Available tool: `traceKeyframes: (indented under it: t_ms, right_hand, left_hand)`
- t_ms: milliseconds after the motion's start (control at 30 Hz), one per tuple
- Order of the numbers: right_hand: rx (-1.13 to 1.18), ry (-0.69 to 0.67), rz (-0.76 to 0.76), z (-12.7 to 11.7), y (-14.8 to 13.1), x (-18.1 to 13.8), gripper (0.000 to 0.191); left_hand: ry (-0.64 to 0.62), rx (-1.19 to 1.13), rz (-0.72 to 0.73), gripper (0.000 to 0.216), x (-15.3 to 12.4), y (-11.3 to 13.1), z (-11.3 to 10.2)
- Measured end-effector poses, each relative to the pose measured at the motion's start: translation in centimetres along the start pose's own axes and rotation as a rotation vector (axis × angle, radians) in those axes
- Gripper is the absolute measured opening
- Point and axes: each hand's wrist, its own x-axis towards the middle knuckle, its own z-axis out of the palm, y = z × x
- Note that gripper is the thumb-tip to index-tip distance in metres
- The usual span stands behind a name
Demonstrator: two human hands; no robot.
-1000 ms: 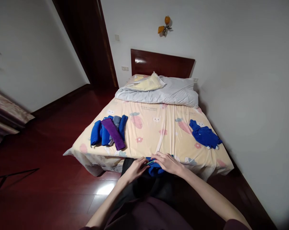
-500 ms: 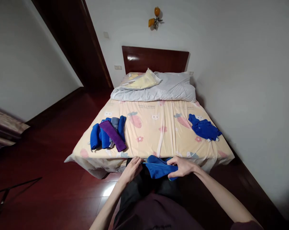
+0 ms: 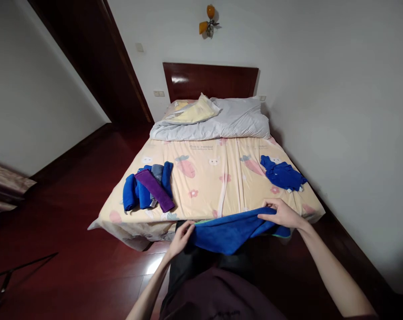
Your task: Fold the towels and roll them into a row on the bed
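Observation:
A blue towel (image 3: 230, 231) hangs stretched between my two hands at the foot of the bed. My left hand (image 3: 181, 236) pinches its left corner, and my right hand (image 3: 281, 213) grips its right edge over the bed's near right corner. The towel sags in the middle in front of my dark trousers. On the left of the bed lies a row of rolled towels (image 3: 148, 189), mostly blue, with a purple one (image 3: 155, 190) laid across them. A crumpled blue cloth pile (image 3: 283, 174) sits on the bed's right side.
The bed (image 3: 218, 186) has a pale yellow carrot-print sheet, a grey duvet (image 3: 228, 122) and a yellow pillow (image 3: 191, 113) at the dark wooden headboard. A white wall runs close along its right. Dark red wood floor (image 3: 71, 222) spreads to the left, with a dark doorway (image 3: 98, 58) beyond.
The bunched blue towel has been pulled open: my right hand moved out to the right, my left stayed near the centre. The camera shifted slightly, moving the scene left and up.

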Motion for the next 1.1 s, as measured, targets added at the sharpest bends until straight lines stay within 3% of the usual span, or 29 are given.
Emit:
traceKeyframes:
  t_ms: [100, 200, 400, 500, 700, 933, 1100]
  right_hand:
    - [-0.281, 0.044, -0.019, -1.9, 1.4, 0.4, 0.039]
    - [-0.421, 0.056, -0.035, -3.0, 2.8, 0.7, 0.040]
    - [-0.448, 0.007, 0.027, -4.5, 5.2, 0.3, 0.038]
    - [-0.424, 0.035, 0.028, -6.0, 6.0, 0.2, 0.038]
    - [-0.536, 0.288, -0.051, -9.6, 6.1, 1.1, 0.027]
    - [-0.712, 0.543, -0.173, -13.4, 4.4, 2.6, 0.024]
    - [-0.729, 0.634, -0.171, -14.8, 3.7, 1.5, 0.028]
  left_hand:
    - [-0.025, 0.168, 0.104, 0.044, 1.9, 2.9, -5.6]
    - [-0.027, 0.358, 0.208, 0.040, 3.7, 6.2, -10.9]
    - [0.025, 0.620, 0.338, 0.039, 6.4, 10.8, -16.7]
    - [0.016, 0.701, 0.351, 0.040, 8.0, 11.5, -18.4]
    - [-0.039, 0.776, 0.402, 0.037, 11.3, 11.7, -20.2]
    - [0.153, 0.909, 0.504, 0.038, 15.7, 12.2, -21.0]
    - [0.236, 1.008, 0.415, 0.035, 16.9, 12.3, -20.9]
